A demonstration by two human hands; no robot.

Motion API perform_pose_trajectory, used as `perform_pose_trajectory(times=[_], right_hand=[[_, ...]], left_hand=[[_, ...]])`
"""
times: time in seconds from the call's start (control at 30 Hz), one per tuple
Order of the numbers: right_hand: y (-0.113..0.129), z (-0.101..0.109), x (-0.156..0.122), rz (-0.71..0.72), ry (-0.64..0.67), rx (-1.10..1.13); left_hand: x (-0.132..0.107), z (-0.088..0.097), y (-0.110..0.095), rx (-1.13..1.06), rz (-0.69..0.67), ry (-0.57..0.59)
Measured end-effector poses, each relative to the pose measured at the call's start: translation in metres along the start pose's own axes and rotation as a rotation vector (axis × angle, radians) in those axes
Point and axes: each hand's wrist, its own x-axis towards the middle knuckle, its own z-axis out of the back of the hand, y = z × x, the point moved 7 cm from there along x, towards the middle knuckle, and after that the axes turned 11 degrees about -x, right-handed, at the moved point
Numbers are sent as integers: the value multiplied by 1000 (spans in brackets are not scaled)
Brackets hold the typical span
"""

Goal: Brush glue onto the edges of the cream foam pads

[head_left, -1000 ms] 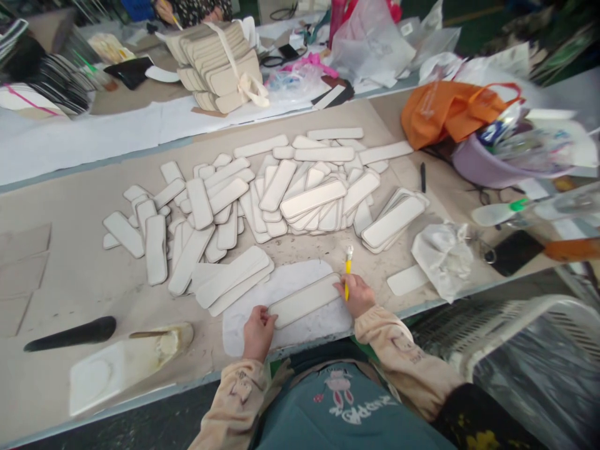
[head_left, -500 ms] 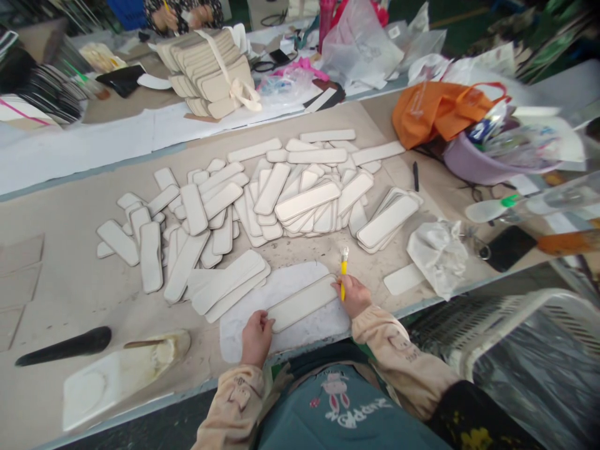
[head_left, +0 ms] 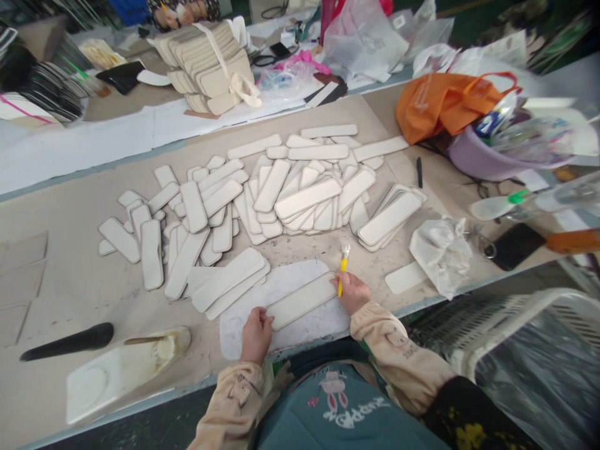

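A long rounded white strip (head_left: 300,301) lies slantwise on a white work pad (head_left: 285,312) near the table's front edge. My left hand (head_left: 255,334) pinches its lower left end. My right hand (head_left: 352,292) touches its upper right end while gripping a yellow-handled brush (head_left: 343,267) that points away from me. A big heap of similar white strips (head_left: 262,200) spreads across the table behind.
A cut-open white jug with glue (head_left: 119,369) and a black tool (head_left: 68,342) lie front left. Crumpled plastic (head_left: 440,253), a phone (head_left: 513,245), a purple bowl (head_left: 487,164) and an orange bag (head_left: 445,103) sit right. A tied bundle of strips (head_left: 210,65) stands at the back. Another person's hands (head_left: 180,12) work at the far edge.
Both hands stay on the strip's ends and the brush remains in the right hand. Only the camera view has shifted slightly.
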Motion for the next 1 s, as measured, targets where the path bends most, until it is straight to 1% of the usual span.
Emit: perform_pose_trajectory(times=[0.1,0.2,0.27,0.33,0.4,0.47,0.53,0.57,0.63,0.67,0.73,0.8,0.9,1.0], right_hand=[[0,0,1,-6,12,15],[-3,6,3,-1,10,35],[-4,15,3,6,-7,79],[3,28,1,47,-35,171],[24,40,-5,165,-48,291],[59,46,-16,349,-15,399],[93,42,-29,496,47,451],[105,37,-35,539,84,467],[118,25,-42,576,153,483],[117,19,-44,573,181,487],[100,11,-43,531,209,484],[71,7,-40,464,202,461],[26,8,-34,382,181,401],[-2,11,-30,344,145,372]], left_hand=[[0,0,1,-3,0,-9],[1,0,3,-15,4,-13],[2,0,3,-26,13,-7],[2,0,3,-36,21,-2],[2,1,2,-39,27,2],[3,1,2,-32,34,2],[3,0,1,-22,34,7],[4,0,1,-18,34,11],[4,0,0,-10,35,18],[4,0,0,-6,36,19],[4,0,-1,4,36,17],[4,0,-2,17,32,16],[3,0,-3,36,38,14],[1,-1,-5,68,61,10]])
